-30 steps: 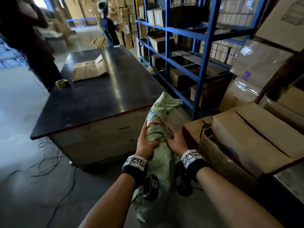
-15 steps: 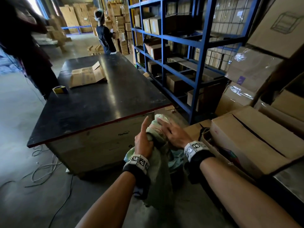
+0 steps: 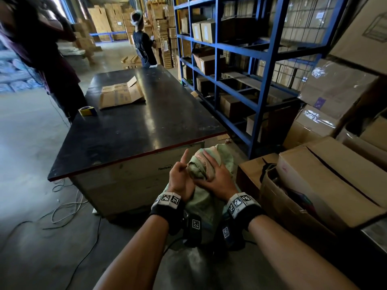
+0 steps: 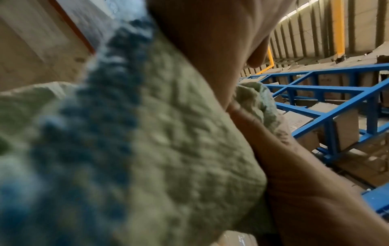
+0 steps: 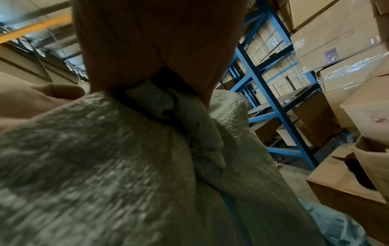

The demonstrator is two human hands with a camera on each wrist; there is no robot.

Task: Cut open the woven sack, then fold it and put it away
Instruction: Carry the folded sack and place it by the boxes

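The green woven sack (image 3: pixel 202 206) hangs in front of me, its top end rolled into a tight bundle between both hands, just off the table's near right corner. My left hand (image 3: pixel 180 178) grips the bundle's left side with curled fingers, index finger sticking up. My right hand (image 3: pixel 215 176) lies over the bundle's right side, fingers spread and curled round the fabric. In the left wrist view the sack (image 4: pixel 168 149) fills the frame against the palm. In the right wrist view the fingers wrap over the sack's (image 5: pixel 126 166) bunched folds. No cutting tool shows.
A black-topped table (image 3: pixel 136 126) stands ahead, carrying flattened cardboard (image 3: pixel 121 93) and a tape roll (image 3: pixel 87 110). Blue shelving (image 3: pixel 259 101) with boxes rises to the right. Cardboard boxes (image 3: pixel 326 185) crowd my right side. Cables (image 3: pixel 62 208) lie on the floor. Two people (image 3: pixel 41 59) (image 3: pixel 143 45) stand beyond.
The sack's long upper end, which stuck up a second ago, is folded down into a compact bundle. Both hands have shifted onto that bundle, and the left index finger has lifted.
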